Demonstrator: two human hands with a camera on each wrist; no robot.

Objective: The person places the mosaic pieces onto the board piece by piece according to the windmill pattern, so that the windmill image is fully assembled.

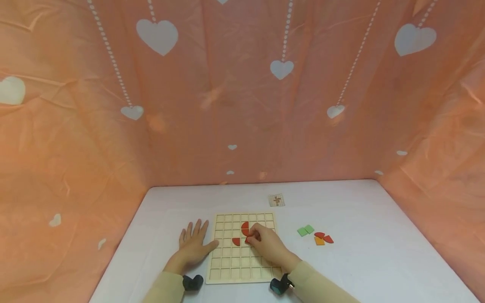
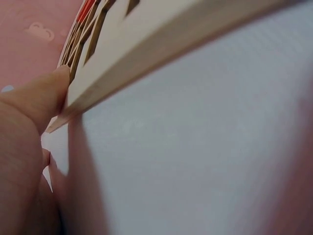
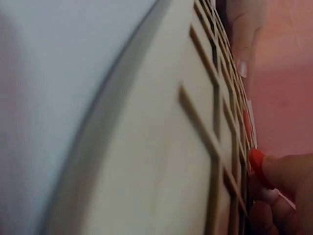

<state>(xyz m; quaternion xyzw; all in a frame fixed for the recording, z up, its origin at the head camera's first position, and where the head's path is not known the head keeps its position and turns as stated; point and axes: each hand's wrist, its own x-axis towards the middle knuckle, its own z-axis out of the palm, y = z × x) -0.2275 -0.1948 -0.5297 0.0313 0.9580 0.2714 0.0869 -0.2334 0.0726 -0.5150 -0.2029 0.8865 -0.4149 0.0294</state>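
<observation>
A wooden grid board [image 1: 225, 264] lies flat on the white table. Red quarter-round tiles sit in its cells: two stacked near the upper middle, the lower one [image 1: 244, 232] beside my fingertips, and another tile [image 1: 236, 242] farther left. My right hand [image 1: 270, 246] is over the board and pinches a red tile [image 3: 260, 169] between thumb and finger, at the grid's surface. Fingers spread, my left hand [image 1: 194, 248] rests on the table, its thumb [image 2: 46, 93] touching the board's left edge. The held tile is partly hidden by my fingers in the head view.
Right of the board lie two green square tiles [image 1: 302, 231], two red tiles [image 1: 328, 239] and an orange tile [image 1: 319, 241]. A small pattern card [image 1: 276, 200] lies behind the board. Orange cloth with white hearts [image 1: 157, 35] walls the table's back and sides.
</observation>
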